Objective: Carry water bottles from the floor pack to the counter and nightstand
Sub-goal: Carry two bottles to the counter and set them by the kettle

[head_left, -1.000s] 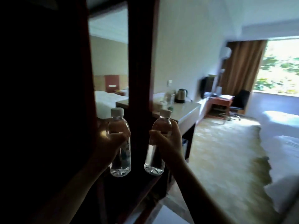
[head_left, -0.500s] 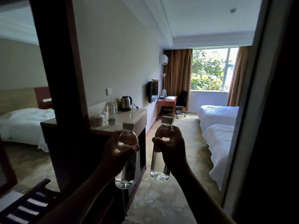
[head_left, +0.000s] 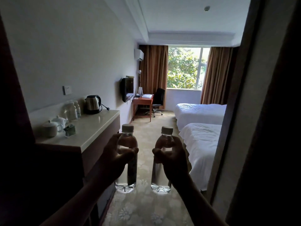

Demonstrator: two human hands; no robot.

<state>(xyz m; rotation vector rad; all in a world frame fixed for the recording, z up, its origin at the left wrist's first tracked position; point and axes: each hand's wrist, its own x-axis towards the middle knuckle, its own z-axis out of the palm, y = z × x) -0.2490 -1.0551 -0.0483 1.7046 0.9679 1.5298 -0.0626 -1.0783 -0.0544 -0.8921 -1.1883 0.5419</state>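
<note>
Two water bottles carried upright at the room entrance.
The left bottle (head_left: 127, 158) sat in the left hand (head_left: 116, 158), the right bottle (head_left: 162, 160) in the right hand (head_left: 173, 158); each grip curled around its bottle's upper body. The bench (head_left: 96, 128) stood just left, bearing a kettle (head_left: 92, 104).

Two clear water bottles with white caps are standing upright in the air side by side, the left bottle (head_left: 126, 160) and the right bottle (head_left: 162, 162), each gripped around its upper body. More bottles (head_left: 72, 109) are standing on the surface (head_left: 96, 128) at its back edge by the wall.
</note>
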